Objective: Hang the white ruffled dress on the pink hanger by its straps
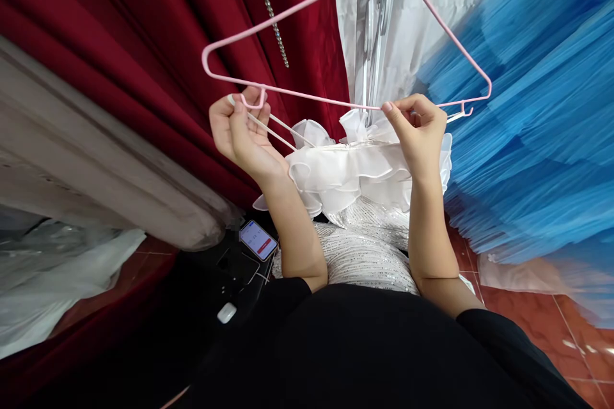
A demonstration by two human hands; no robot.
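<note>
A pink clothes hanger (316, 97) hangs in front of me, its top running out of the frame. My right hand (422, 131) pinches its lower bar between thumb and fingers. Beside the hanger's left hook, my left hand (247, 134) holds a thin white strap (278, 130) that stretches down to a white dress (336, 169). The dress has ruffles at the top and a sparkling lower part, lying across my lap. Another strap (455, 117) of the dress is at the hanger's right hook. My fingers partly hide the left strap's end.
Red fabric (307, 19) hangs behind, with a string of rhinestones (268, 6). Blue tulle (542, 128) fills the right side, and pale cloth (96, 140) hangs at left. A lit phone (258, 240) and a small white case (227, 313) lie on a black surface at lower left.
</note>
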